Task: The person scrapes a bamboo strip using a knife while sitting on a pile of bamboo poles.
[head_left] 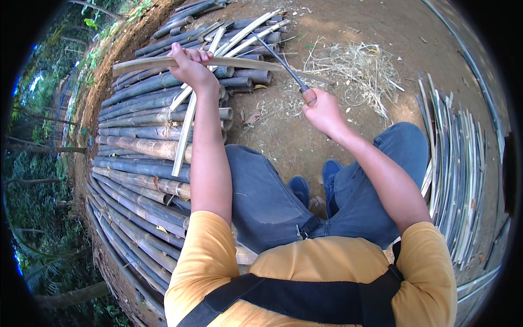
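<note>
My left hand (192, 66) is closed round a flat, pale bamboo strip (245, 62), which lies crosswise in front of me and reaches past the hand on both sides. In my right hand (325, 113) is the wooden handle of a knife (290, 71). Its long, dark, narrow blade points away and to the left, crossing the strip to the right of my left hand. Whether the edge bites into the bamboo I cannot tell. Beyond and below the left hand, several split bamboo slats (185, 133) rest across the poles.
Dark bamboo poles (141, 147) lie stacked along my left side. Ahead on the dirt ground (327, 27) is a heap of thin shavings (359, 76). A bundle of long, thin strips (457, 174) lies to my right. Trees and undergrowth (38, 131) border the far left.
</note>
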{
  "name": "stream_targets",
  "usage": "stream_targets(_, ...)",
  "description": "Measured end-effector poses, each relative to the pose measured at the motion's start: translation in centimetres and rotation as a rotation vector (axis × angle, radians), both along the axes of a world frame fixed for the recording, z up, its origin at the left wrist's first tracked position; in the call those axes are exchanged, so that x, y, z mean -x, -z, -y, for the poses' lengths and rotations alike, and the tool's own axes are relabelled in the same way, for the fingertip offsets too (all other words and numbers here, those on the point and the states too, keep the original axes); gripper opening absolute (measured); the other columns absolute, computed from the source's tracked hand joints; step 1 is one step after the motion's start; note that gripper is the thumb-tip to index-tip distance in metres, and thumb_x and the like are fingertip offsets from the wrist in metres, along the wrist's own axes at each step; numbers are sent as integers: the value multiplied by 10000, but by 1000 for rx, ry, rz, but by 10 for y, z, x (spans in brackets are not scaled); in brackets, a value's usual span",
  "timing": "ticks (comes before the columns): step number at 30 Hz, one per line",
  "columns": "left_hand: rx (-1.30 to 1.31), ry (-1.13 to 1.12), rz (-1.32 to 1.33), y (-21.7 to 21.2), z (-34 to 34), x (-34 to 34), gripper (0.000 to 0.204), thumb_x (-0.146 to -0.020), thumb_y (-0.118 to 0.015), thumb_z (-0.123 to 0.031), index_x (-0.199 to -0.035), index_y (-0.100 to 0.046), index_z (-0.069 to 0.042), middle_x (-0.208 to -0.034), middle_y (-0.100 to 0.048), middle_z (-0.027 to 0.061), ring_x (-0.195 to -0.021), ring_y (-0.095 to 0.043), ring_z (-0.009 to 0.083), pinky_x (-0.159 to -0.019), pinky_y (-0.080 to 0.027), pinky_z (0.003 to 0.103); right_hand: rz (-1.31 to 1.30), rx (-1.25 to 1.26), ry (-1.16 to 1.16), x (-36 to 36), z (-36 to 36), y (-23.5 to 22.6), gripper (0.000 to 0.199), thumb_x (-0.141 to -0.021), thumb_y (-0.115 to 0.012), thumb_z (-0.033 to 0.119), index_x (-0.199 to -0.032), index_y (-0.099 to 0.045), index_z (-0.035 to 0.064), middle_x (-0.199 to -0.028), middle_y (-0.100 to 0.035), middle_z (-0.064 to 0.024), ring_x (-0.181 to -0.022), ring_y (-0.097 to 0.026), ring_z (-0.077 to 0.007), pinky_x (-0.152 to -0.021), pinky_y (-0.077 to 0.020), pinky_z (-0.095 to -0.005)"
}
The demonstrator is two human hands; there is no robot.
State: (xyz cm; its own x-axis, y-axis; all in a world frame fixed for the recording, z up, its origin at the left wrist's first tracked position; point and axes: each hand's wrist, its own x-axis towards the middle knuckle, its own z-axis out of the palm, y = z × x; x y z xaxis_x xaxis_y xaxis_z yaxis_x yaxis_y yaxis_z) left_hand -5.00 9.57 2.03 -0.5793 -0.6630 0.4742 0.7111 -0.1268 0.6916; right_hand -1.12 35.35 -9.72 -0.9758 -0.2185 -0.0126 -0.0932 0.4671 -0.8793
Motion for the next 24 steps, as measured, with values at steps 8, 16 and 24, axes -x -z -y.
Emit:
stream_targets(8, -31, 84, -33, 2, 6, 3, 321, -1040, -468, -336, -824, -389, -112, -574, -364, -2, -510, -390, 132, -527, -426, 349, 18, -105, -76, 4, 1, 4, 169, -801, -645, 122, -904, -569, 11, -728, -617, -176, -696, -635, -329, -679, -482, -437)
stream_targets(16, 68, -112, 18, 10, 9, 5, 413, -1071, -460, -322, -743, -317, -116, -560, -323, -21, -488, -350, 113, -497, -397, 319, 103, -184, -178, 1, 2, -6, 196, -965, -548, 189, -973, -603, 1, -869, -676, -233, -827, -674, -399, -736, -496, -492)
stream_targets(24, 2, -98, 67, 8, 20, 2, 398, -1043, -463, -264, -705, -312, -117, -562, -301, -16, -492, -325, 128, -500, -375, 339, 7, -269, -233, 1, 8, -26, 203, -976, -531, 186, -967, -612, 1, -866, -680, -244, -838, -678, -401, -736, -496, -489)
